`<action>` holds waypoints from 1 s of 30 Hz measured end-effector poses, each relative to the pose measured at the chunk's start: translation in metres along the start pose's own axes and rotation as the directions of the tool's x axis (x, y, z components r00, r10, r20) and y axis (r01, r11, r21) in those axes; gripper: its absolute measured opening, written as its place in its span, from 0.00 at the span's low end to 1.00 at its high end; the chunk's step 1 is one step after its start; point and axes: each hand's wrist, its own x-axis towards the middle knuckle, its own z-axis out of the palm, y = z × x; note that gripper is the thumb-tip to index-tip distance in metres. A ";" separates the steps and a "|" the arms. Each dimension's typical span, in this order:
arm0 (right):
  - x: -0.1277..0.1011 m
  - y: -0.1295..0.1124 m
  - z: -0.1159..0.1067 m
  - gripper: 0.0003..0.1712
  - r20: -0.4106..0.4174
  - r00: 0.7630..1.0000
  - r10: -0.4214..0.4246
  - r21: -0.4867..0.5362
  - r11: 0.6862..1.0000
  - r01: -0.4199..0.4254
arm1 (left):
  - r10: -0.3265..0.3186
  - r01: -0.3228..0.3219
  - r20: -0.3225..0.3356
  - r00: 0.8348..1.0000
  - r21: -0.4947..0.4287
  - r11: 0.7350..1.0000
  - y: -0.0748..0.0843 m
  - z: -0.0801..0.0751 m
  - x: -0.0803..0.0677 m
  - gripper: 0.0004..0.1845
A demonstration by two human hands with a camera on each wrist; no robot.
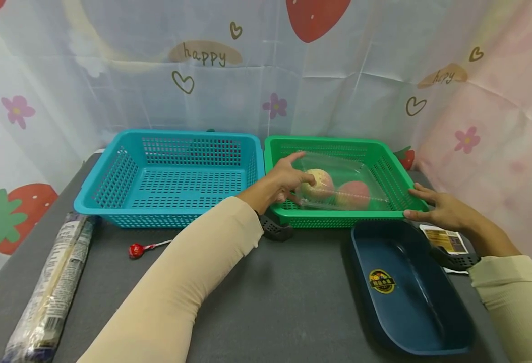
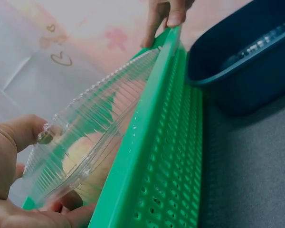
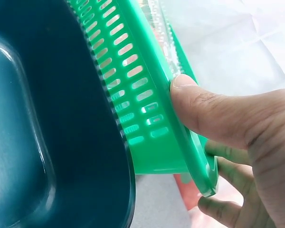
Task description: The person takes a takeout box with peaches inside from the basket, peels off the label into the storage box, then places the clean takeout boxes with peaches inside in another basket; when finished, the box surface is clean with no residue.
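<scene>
A clear ribbed plastic box [image 1: 356,169] [image 2: 95,118] lies in the green basket [image 1: 329,142] and holds two round pink-yellow fruits [image 1: 318,184] [image 1: 354,194]. My left hand [image 1: 293,181] [image 2: 19,161] grips the box's left end, thumb on the lid and fingers beneath, as the left wrist view shows. My right hand [image 1: 429,206] [image 3: 218,114] holds the basket's [image 3: 133,85] front right corner, thumb pressed on the rim and fingers curled below it. The box's edge [image 3: 164,33] shows just above that rim.
A teal basket [image 1: 188,135] stands against the green one's left side. A dark blue tray [image 1: 420,302] [image 3: 47,118] lies in front of the green basket. A red lollipop [image 1: 136,250], a long wrapped roll [image 1: 52,292] and a printed card [image 1: 447,239] lie on the grey table.
</scene>
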 end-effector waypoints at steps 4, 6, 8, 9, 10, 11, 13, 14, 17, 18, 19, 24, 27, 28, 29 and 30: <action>-0.002 -0.001 -0.001 0.47 0.001 1.000 0.003 -0.001 1.000 -0.003 | -0.026 0.026 -0.002 1.000 0.018 1.000 0.001 0.004 -0.001 0.47; -0.002 -0.001 -0.001 0.47 0.000 1.000 0.002 -0.002 1.000 -0.002 | -0.049 0.049 -0.011 0.999 0.048 0.998 0.002 0.007 -0.003 0.48; -0.003 -0.001 0.000 0.48 -0.002 1.000 0.002 -0.001 1.000 -0.002 | -0.075 0.076 -0.021 0.997 0.092 0.993 0.002 0.010 -0.004 0.48; -0.003 -0.001 0.000 0.48 -0.002 1.000 0.002 -0.001 1.000 -0.002 | -0.086 0.088 -0.025 0.996 0.117 0.989 0.002 0.011 -0.004 0.48; -0.003 -0.001 0.000 0.48 -0.004 1.000 0.002 0.000 1.000 -0.002 | -0.099 0.103 -0.031 0.995 0.138 0.985 0.002 0.013 -0.004 0.48; -0.003 -0.001 0.001 0.47 -0.005 1.000 0.000 0.000 1.000 0.000 | -0.109 0.113 -0.037 0.993 0.162 0.980 0.001 0.014 -0.003 0.47; -0.003 0.000 0.001 0.47 -0.008 1.000 -0.004 -0.003 1.000 0.004 | -0.118 0.125 -0.045 0.992 0.198 0.972 0.001 0.015 -0.002 0.47; -0.002 0.000 0.001 0.47 -0.011 1.000 -0.006 -0.009 1.000 0.006 | -0.118 0.126 -0.052 0.992 0.213 0.969 0.001 0.016 -0.002 0.47; -0.001 0.000 0.003 0.47 -0.026 1.000 -0.011 -0.027 1.000 0.010 | -0.105 0.123 -0.080 0.991 0.263 0.957 0.001 0.017 -0.003 0.46; -0.001 0.000 0.003 0.47 -0.032 0.999 -0.009 -0.032 0.999 0.008 | -0.098 0.121 -0.091 0.991 0.286 0.951 0.001 0.017 -0.004 0.45; -0.001 -0.001 0.004 0.48 -0.038 0.999 -0.009 -0.035 0.999 0.007 | -0.091 0.117 -0.097 0.991 0.308 0.944 0.002 0.017 -0.006 0.45; -0.006 -0.004 0.003 0.50 -0.109 0.994 -0.021 -0.048 0.999 0.016 | -0.036 0.065 -0.085 0.996 0.366 0.928 0.010 0.014 -0.020 0.44; -0.011 -0.013 -0.005 0.49 -0.186 0.981 -0.048 -0.064 0.997 0.037 | 0.004 0.021 -0.068 0.998 0.355 0.935 0.021 0.008 -0.033 0.44; -0.013 -0.018 -0.009 0.48 -0.210 0.976 -0.062 -0.071 0.996 0.048 | 0.015 0.010 -0.067 0.998 0.354 0.935 0.025 0.004 -0.037 0.43; -0.014 -0.024 -0.013 0.48 -0.235 0.969 -0.076 -0.080 0.995 0.059 | 0.032 -0.005 -0.070 0.997 0.360 0.933 0.030 0.001 -0.041 0.43; -0.015 -0.031 -0.017 0.47 -0.256 0.963 -0.088 -0.093 0.993 0.066 | 0.046 -0.016 -0.072 0.996 0.368 0.930 0.034 -0.002 -0.045 0.43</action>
